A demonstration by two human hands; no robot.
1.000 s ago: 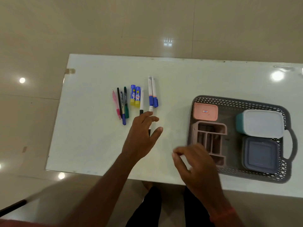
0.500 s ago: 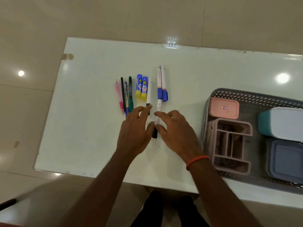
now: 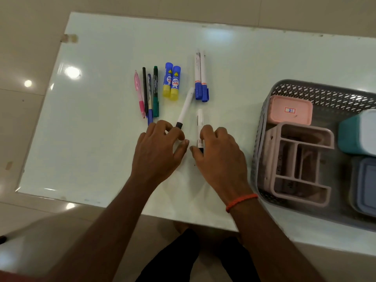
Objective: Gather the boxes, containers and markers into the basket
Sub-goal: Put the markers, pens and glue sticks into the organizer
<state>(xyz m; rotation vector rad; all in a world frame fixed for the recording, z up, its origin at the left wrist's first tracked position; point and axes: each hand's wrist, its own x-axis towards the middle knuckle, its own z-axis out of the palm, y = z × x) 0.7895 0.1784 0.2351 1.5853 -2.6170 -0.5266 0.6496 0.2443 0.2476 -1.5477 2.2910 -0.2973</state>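
Note:
My left hand [image 3: 158, 147] pinches the black-capped end of a white marker [image 3: 185, 106] that lies tilted on the white table [image 3: 97, 139]. Beside it, my right hand [image 3: 219, 157] closes on a second white marker [image 3: 200, 121] with a black cap. Farther back lie two blue-capped white markers [image 3: 200, 76], two blue glue sticks [image 3: 171, 81], a green marker [image 3: 155, 90] and several pens [image 3: 144, 92]. The grey basket [image 3: 284, 87] at the right holds a pink box [image 3: 291, 109], a pink compartment organiser [image 3: 301, 159], a teal container [image 3: 354, 137] and a blue-grey container [image 3: 366, 184].
The table's near edge runs just under my forearms, and its left edge is well left of the pens. Glossy beige floor tiles surround the table. The basket is cut off by the right edge of the view.
My right hand came over from the basket side and joined my left at the markers. The two black-capped markers were pulled out of the row, and one now lies tilted.

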